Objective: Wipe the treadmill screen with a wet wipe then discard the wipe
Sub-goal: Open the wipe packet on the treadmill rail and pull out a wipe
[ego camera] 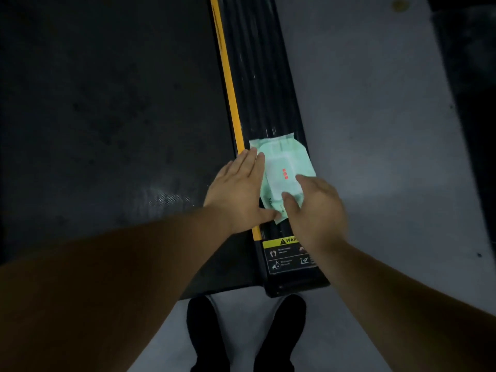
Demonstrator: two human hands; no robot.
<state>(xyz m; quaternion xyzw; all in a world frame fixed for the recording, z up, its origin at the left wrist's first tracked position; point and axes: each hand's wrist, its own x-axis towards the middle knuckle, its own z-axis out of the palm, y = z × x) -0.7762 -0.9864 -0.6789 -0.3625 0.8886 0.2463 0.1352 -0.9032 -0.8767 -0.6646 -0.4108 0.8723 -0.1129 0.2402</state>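
Observation:
A pale green pack of wet wipes [279,162] with a white lid flap lies flat on the treadmill's black ribbed side rail [257,76]. My left hand [239,191] rests with fingers spread on the pack's left edge. My right hand [316,208] hovers over the pack's near right corner, thumb and fingers at the lid flap, nothing gripped that I can see. No loose wipe shows. The treadmill screen is out of view.
The dark treadmill belt [107,116] fills the left. A yellow stripe [228,84] runs between belt and rail. A warning label [287,253] sits at the rail's near end. Grey floor [375,130] lies to the right. My black shoes [247,334] stand at the treadmill's end.

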